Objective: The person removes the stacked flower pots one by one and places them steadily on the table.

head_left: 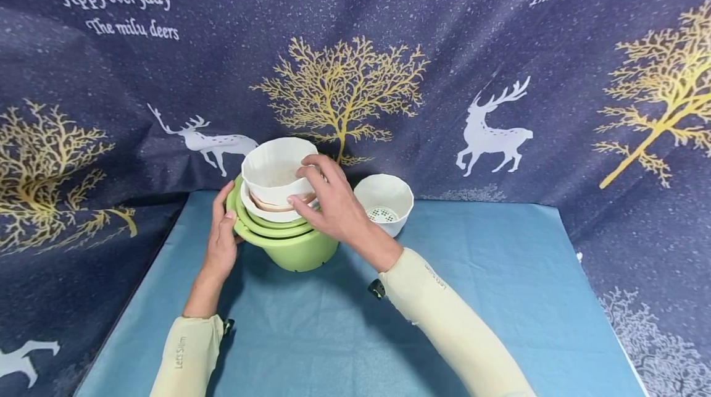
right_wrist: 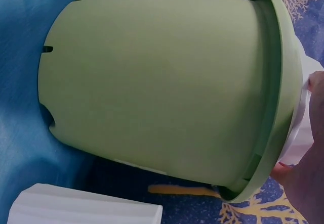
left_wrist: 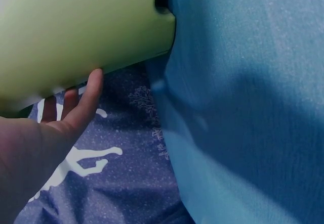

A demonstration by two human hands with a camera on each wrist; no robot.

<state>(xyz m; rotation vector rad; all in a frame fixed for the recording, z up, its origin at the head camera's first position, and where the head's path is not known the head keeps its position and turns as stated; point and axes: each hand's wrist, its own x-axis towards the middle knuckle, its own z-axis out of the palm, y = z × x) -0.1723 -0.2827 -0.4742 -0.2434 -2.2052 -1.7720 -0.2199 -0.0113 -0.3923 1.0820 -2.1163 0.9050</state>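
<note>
A stack of nested plastic flowerpots stands at the back left of the table. Outermost is a light green flowerpot (head_left: 300, 252), its smooth wall filling much of the right wrist view. Within it sit more green rims, a white rim and a pinkish pot (head_left: 266, 204). On top is a white flowerpot (head_left: 278, 165), tilted. My left hand (head_left: 222, 238) holds the green pot's rim from the left, thumb over the edge; its fingers (left_wrist: 93, 90) lie along the wall. My right hand (head_left: 339, 202) grips the top white pot's rim, fingers over the inside, thumb low outside.
Another white flowerpot (head_left: 401, 196) with a perforated bottom stands right of the stack, close behind my right wrist. A blue cloth (head_left: 472, 298) covers the table. At the table's back edge hangs a dark blue curtain (head_left: 400, 2) printed with deer and trees.
</note>
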